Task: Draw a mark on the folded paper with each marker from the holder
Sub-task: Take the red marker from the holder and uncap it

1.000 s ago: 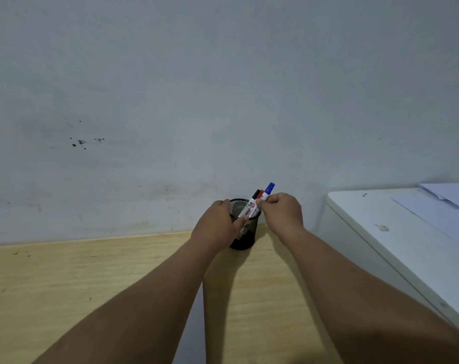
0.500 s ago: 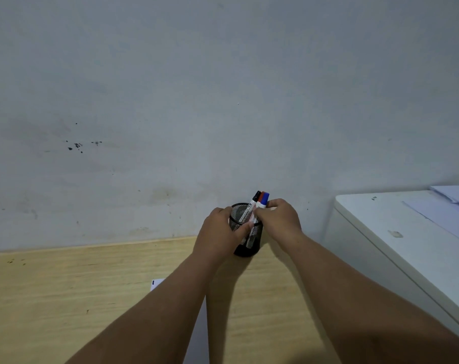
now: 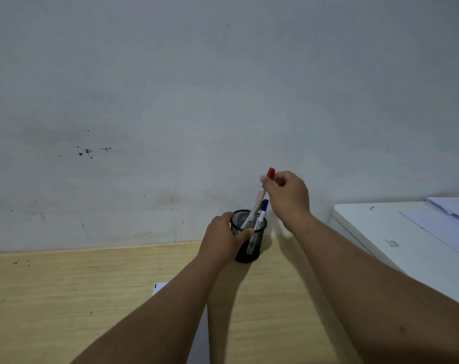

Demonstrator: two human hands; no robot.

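A black mesh holder (image 3: pixel 254 241) stands on the wooden desk by the wall. My left hand (image 3: pixel 224 239) wraps around its left side. My right hand (image 3: pixel 288 195) pinches a red-capped white marker (image 3: pixel 258 199) near its cap, with the lower end still inside the holder's rim. A blue-capped marker (image 3: pixel 263 208) leans in the holder beside it. The folded white paper (image 3: pixel 196 340) lies on the desk under my left forearm, mostly hidden, with a small dark mark at its far corner.
A white cabinet (image 3: pixel 375 232) stands higher than the desk on the right, with loose white sheets (image 3: pixel 451 210) on top. The stained wall (image 3: pixel 170 127) runs right behind the holder. The wooden desk (image 3: pixel 65 298) stretches to the left.
My right hand has risen from the holder's rim, pulling the red-capped marker upward. The blue marker has dropped back into the holder. My left hand stays on the holder.
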